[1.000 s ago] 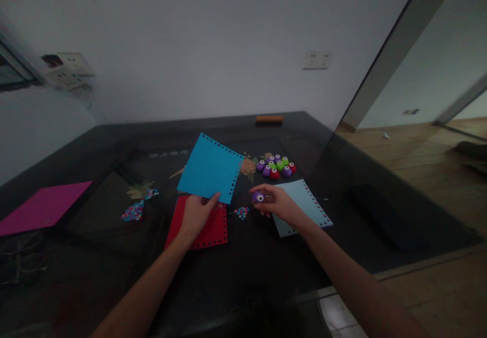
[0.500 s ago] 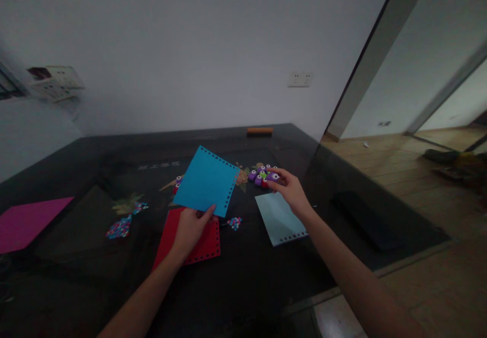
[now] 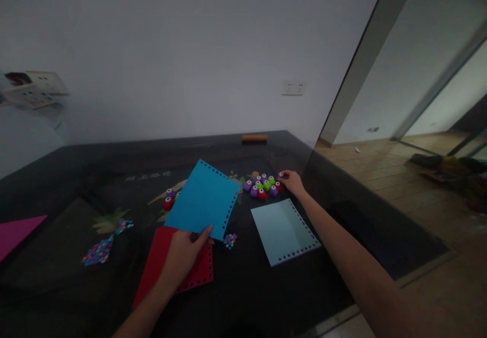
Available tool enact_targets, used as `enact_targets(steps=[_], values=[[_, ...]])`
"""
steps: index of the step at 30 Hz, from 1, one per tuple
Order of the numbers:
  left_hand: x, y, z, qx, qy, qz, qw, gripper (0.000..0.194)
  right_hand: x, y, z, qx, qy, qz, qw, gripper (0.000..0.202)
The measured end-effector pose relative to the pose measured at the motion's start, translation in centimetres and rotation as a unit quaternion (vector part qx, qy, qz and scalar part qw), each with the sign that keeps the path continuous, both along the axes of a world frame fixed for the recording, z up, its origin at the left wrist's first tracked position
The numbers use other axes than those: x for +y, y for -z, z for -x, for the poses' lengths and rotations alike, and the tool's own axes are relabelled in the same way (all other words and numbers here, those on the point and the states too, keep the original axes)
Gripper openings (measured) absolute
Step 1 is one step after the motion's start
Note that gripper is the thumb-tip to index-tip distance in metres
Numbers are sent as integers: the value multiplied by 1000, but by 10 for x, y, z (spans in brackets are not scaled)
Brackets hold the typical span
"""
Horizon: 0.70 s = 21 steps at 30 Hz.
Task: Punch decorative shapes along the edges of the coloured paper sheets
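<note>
My left hand (image 3: 187,249) pinches the lower edge of a blue sheet (image 3: 205,196) with punched holes along two sides, tilted up above a red sheet (image 3: 155,257). At the far right of a cluster of purple, green and red pieces with eyes (image 3: 262,186), my right hand (image 3: 292,181) has its fingertips closed on one purple eyed piece (image 3: 280,175). Whether that piece is lifted off the table, I cannot tell. Below the cluster lies a pale blue punched sheet (image 3: 283,231). More eyed pieces (image 3: 168,203) show partly behind the blue sheet.
Small coloured bits lie in a pile (image 3: 99,251) at left and another pile (image 3: 230,240) beside the blue sheet. A magenta sheet (image 3: 19,234) is at the far left. An orange-brown roll (image 3: 254,138) lies near the wall; a dark flat object (image 3: 365,231) sits at right.
My right hand has moved from over the cluster to its right end. The blue sheet remains in my left hand, now a little lower in view. The whole view has shifted slightly.
</note>
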<state>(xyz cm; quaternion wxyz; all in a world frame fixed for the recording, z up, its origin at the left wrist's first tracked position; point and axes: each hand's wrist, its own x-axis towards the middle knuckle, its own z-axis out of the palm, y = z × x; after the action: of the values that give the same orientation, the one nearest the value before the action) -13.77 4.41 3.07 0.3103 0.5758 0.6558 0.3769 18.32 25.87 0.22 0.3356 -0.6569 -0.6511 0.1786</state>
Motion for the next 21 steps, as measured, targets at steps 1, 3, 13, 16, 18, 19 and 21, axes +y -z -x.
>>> enact_targets(steps=[1, 3, 13, 16, 18, 19, 21], values=[[-1, 0, -1, 0, 3, 4, 1000, 33, 3, 2, 0, -15, -6, 12, 1000, 14], [-2, 0, -2, 4, 11, 7, 1000, 33, 8, 5, -1, -41, -21, 33, 998, 17], [-5, 2, -4, 86, 34, -7, 996, 40, 5, -2, 0, -62, -50, 52, 995, 17], [-3, 3, -2, 74, 44, 0, 996, 40, 0, -6, -1, -39, -47, 39, 997, 18], [-3, 2, -2, 55, 49, 4, 997, 40, -4, -10, -4, -17, -36, 24, 999, 20], [-3, 1, -3, 44, 50, 5, 998, 39, -7, -12, -6, -4, -30, 14, 999, 21], [-4, -1, -3, 16, 51, 6, 999, 37, -16, -19, -9, 26, -21, -5, 999, 25]])
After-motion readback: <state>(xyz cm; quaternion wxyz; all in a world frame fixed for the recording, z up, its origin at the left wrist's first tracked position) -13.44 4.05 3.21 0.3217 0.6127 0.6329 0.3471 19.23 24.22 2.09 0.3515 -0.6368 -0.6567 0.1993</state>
